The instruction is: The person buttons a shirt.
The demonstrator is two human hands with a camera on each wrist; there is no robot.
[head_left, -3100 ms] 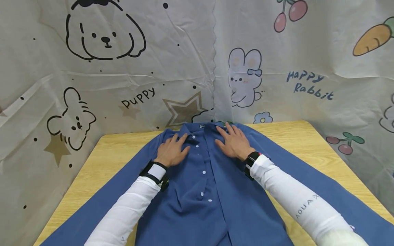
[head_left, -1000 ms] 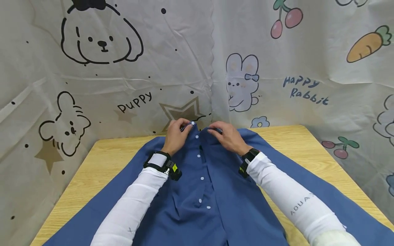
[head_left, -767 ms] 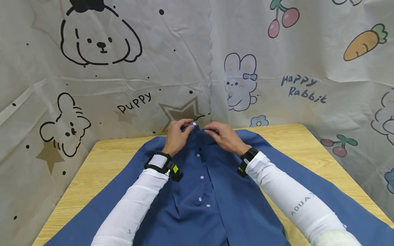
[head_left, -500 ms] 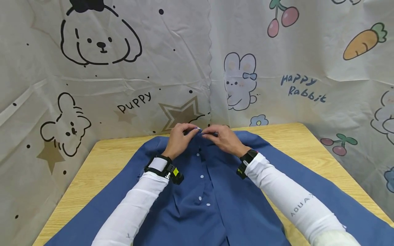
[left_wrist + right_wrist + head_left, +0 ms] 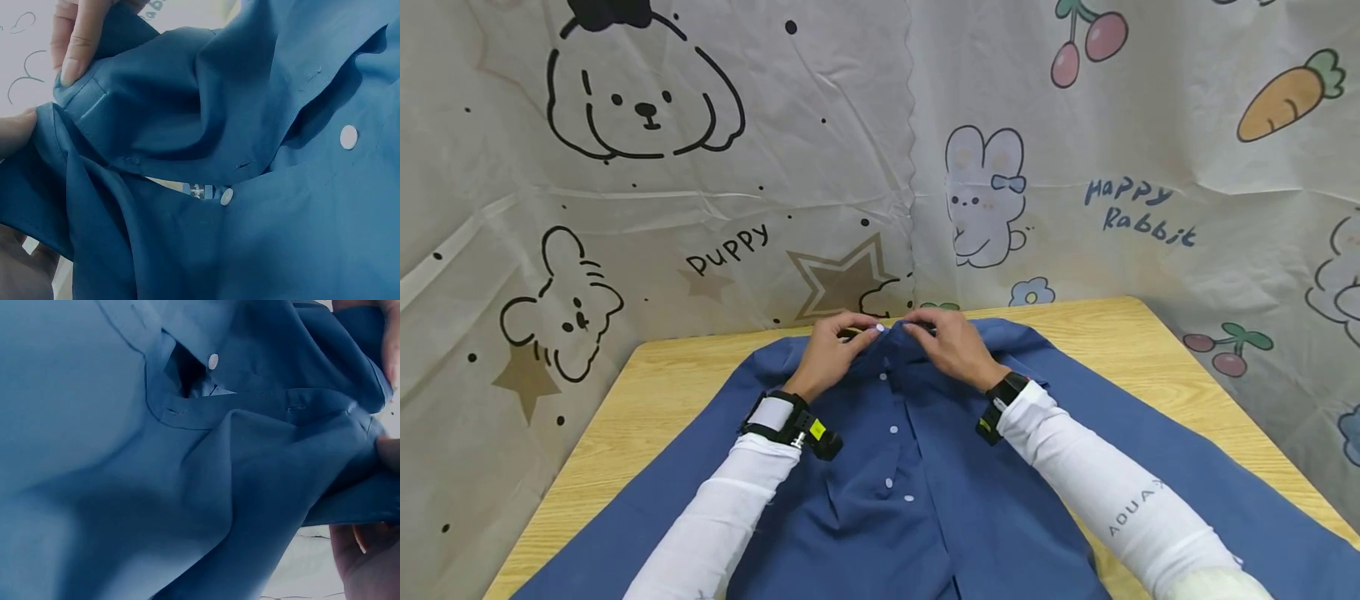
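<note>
A blue button-up shirt lies front up on the table, its collar end at the far side. My left hand pinches one front collar edge, with a white button at its fingertips. Close beside it, my right hand pinches the opposite collar edge. That edge carries a stitched buttonhole in the left wrist view, just below the right fingertips. Both collar ends are raised and nearly meet. Down the placket, more white buttons show unfastened. In the right wrist view, a gap between the shirt fronts reveals a pale label.
The shirt's sleeves spread out to both sides across the light wooden table. Behind the table's far edge hangs a pale curtain with cartoon prints. Both wrists wear black camera straps.
At first both hands lay spread on the shirt's upper front. They then pinched and lifted the collar edges and brought them together. Lately the left hand has dropped slightly, and the button shows again.
</note>
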